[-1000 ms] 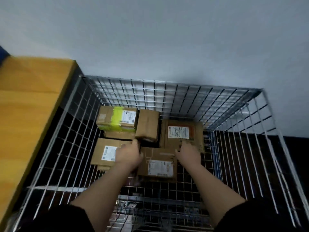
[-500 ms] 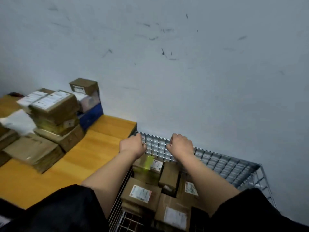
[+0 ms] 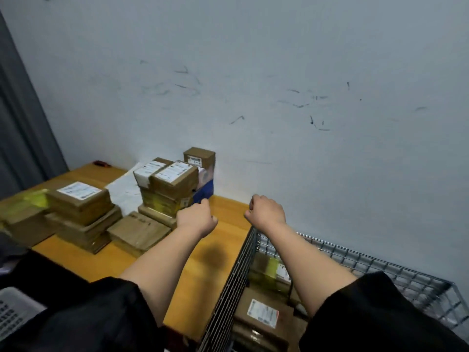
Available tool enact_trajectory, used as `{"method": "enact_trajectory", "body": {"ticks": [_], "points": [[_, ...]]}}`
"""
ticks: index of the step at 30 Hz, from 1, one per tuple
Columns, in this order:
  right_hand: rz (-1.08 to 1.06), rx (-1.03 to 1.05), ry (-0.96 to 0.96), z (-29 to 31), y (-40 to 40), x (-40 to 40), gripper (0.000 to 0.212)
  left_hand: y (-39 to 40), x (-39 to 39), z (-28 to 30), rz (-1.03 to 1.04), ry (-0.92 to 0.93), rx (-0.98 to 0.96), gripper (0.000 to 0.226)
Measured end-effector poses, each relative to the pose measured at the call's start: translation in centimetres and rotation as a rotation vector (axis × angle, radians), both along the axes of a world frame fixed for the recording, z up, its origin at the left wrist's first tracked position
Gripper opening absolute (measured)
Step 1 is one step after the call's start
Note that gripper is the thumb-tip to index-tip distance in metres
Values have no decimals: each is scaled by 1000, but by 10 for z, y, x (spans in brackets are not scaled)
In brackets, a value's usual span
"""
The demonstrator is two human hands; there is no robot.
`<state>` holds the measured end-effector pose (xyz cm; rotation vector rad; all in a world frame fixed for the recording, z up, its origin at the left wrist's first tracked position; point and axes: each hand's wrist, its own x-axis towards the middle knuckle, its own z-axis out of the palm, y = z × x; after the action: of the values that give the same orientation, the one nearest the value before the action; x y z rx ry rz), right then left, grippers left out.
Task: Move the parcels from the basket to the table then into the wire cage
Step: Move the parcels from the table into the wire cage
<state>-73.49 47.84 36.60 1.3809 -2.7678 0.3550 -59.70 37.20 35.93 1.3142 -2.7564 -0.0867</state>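
Several brown cardboard parcels (image 3: 167, 189) with white labels are stacked on the yellow wooden table (image 3: 223, 240) at the left. Another stack of parcels (image 3: 78, 204) stands further left. The wire cage (image 3: 380, 265) is at the lower right, with labelled parcels (image 3: 261, 313) lying inside. My left hand (image 3: 196, 218) hovers above the table just right of the middle stack, fingers loosely curled, holding nothing. My right hand (image 3: 266, 212) hangs over the cage's near corner beside the wall, fingers curled, also without anything in it.
A scuffed pale wall (image 3: 279, 97) runs behind the table and cage. A grey curtain (image 3: 22, 123) hangs at the far left. A white plastic basket (image 3: 15, 311) shows at the lower left corner. A blue box (image 3: 203, 194) sits under the parcels by the wall.
Both hands left the parcel in the cage, rose out and swung left toward the table. The view turned left, so the table's stacks now fill the left side.
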Motion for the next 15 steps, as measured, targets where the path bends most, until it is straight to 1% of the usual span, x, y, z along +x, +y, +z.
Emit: {"method": "enact_trajectory", "body": {"ticks": [6,15], "points": [[40,0,1,7,-37,35,36,-37,40,12,85,32,11,38],[131,-14,-14,16,-87,31,35,-79,52,27,202,47,-2,39]]}}
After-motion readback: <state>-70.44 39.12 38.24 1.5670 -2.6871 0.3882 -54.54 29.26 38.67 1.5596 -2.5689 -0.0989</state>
